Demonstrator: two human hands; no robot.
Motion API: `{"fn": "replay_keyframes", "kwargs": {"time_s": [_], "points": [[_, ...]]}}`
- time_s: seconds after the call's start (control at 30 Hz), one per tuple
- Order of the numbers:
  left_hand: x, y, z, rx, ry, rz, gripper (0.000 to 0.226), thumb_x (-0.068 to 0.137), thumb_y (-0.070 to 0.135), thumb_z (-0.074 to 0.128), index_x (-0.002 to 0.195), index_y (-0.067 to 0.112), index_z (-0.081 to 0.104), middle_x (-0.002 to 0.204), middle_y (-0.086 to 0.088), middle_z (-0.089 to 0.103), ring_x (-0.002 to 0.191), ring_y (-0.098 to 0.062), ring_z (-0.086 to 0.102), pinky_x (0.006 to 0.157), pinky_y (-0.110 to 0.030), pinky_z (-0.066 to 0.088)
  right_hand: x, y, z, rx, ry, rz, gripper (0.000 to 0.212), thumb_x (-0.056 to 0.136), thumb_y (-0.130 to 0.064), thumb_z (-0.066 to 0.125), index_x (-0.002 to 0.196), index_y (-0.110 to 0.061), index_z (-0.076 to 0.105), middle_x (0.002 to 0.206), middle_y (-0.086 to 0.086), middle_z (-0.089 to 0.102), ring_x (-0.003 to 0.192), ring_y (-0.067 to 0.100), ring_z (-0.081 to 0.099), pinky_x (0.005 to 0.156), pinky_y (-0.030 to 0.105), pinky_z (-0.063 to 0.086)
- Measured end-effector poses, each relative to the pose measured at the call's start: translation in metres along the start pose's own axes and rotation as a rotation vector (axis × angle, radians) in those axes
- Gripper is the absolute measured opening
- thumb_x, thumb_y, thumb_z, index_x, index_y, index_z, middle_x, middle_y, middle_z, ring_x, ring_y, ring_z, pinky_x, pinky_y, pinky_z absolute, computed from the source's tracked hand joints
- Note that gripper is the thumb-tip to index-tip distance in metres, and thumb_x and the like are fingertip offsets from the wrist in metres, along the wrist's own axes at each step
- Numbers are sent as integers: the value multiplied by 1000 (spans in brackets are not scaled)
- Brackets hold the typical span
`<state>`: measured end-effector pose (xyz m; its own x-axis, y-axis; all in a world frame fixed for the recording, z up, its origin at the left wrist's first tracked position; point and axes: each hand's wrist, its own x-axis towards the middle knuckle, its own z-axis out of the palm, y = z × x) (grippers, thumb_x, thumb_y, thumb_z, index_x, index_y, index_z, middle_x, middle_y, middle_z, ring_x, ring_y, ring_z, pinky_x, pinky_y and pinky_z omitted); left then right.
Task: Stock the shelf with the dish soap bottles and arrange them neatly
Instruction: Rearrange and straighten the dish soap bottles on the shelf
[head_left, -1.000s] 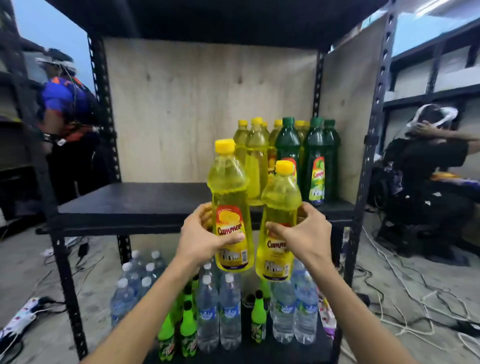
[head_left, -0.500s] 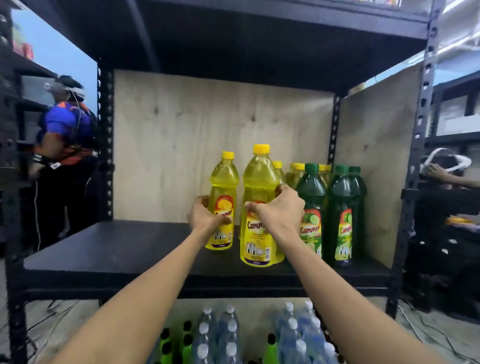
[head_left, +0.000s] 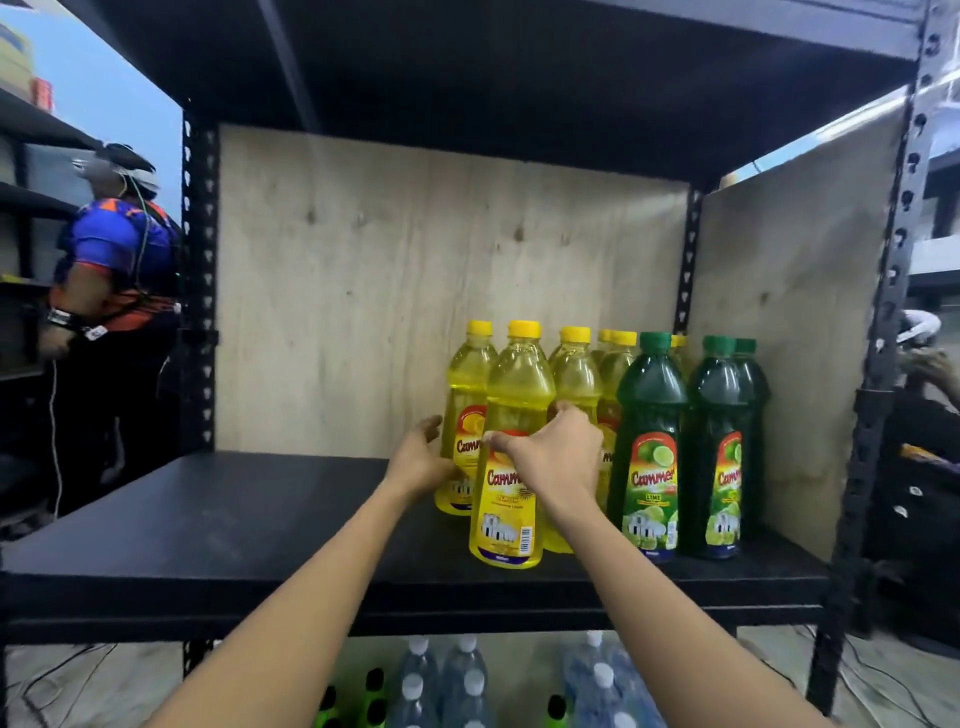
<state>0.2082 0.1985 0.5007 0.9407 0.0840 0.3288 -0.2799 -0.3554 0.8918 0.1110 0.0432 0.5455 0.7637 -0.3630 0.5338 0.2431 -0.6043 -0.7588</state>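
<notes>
Placement step: left hand (head_left: 421, 462) gripping rear yellow bottle (head_left: 466, 384), right hand (head_left: 556, 457) gripping front yellow bottle (head_left: 511, 519), upright on shelf (head_left: 208, 519) beside green bottles (head_left: 649, 441). Next, likely: release, then nudge into line.

**Storeroom fitted out as shop shelving.** Black slotted-steel uprights (head_left: 200, 291) and a dark shelf board (head_left: 234, 530) frame a bay backed with a bare plywood panel (head_left: 363, 286), beyond both hands. The left hand (head_left: 421, 462) and right hand (head_left: 556, 457) meet a block of identical retail stock. This consists of yellow dish soap bottles (head_left: 511, 467) in rows, with green dish soap bottles (head_left: 649, 441) just right of the right hand. Below the hands, a lower tier holds capped water bottles (head_left: 457, 675). Loose cables (head_left: 883, 691) trail over the bare floor (head_left: 769, 670), down and right of the right hand. Far left of the left hand, a person (head_left: 119, 249) in head-mounted gear stands at a neighbouring rack (head_left: 31, 119). Another headset wearer (head_left: 930, 364) is far right.
</notes>
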Motion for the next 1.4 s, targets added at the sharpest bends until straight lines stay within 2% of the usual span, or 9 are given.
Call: {"fn": "replay_keyframes", "kwargs": {"time_s": [0.13,0.23,0.3,0.43,0.57,0.73,0.97,1.27,1.4], "points": [[-54,9,-13,-94,223,71,55,80,-5,57,123,28,61,124,2,67,113,-11,62,88,-26,50,7,-17,-18,-87,24,-114,90,59,-55,89,128,-11,51,119,12,68,112,33,64,92,42,54],[-84,19,-4,-218,-44,67,61,69,3,72,121,32,56,118,5,69,106,-11,66,90,-35,57,26,-42,-33,-108,81,-213,101,62,-53,88,142,-12,44,131,13,62,124,34,56,99,41,47],[-94,26,10,-99,-140,47,76,60,21,87,124,33,47,116,9,68,100,-7,67,88,-31,56,40,-58,-38,-161,-31,-158,86,62,-53,88,130,-10,58,122,13,67,115,33,61,91,39,49],[-108,31,45,223,97,80,116,50,57,88,146,19,35,130,2,54,120,-19,57,102,-38,48,47,-69,-34,-215,-196,-64,60,59,-47,92,94,-4,70,95,12,73,93,28,69,75,35,56],[-116,25,55,236,213,99,115,63,53,86,152,22,21,141,1,43,133,-22,45,110,-44,36,31,-71,-32,-174,-116,-130,55,56,-46,94,85,-8,67,79,7,66,79,24,64,64,32,50],[-117,18,12,203,336,192,104,62,49,88,147,24,33,133,2,51,125,-21,53,106,-43,41,5,-98,-18,-104,-81,-291,46,58,-50,90,73,-12,70,71,4,71,69,20,67,60,30,48],[-73,-6,-105,318,499,257,109,62,36,91,151,25,29,128,1,53,117,-22,58,100,-38,47,3,-165,65,145,-173,-335,41,58,-48,91,70,-17,67,69,-2,68,70,17,64,55,25,49],[33,-75,-194,370,573,130,118,61,26,93,157,25,24,130,-1,57,117,-21,58,91,-25,44,45,-203,222,202,-266,-346,60,57,-54,89,98,-13,72,105,9,73,99,27,68,68,25,38],[70,-107,-211,377,573,109,121,58,28,94,157,24,25,124,-3,60,114,-20,59,100,-35,50,65,-202,275,202,-315,-333,65,58,-50,90,104,-10,67,111,11,70,105,29,66,72,29,44]]}}
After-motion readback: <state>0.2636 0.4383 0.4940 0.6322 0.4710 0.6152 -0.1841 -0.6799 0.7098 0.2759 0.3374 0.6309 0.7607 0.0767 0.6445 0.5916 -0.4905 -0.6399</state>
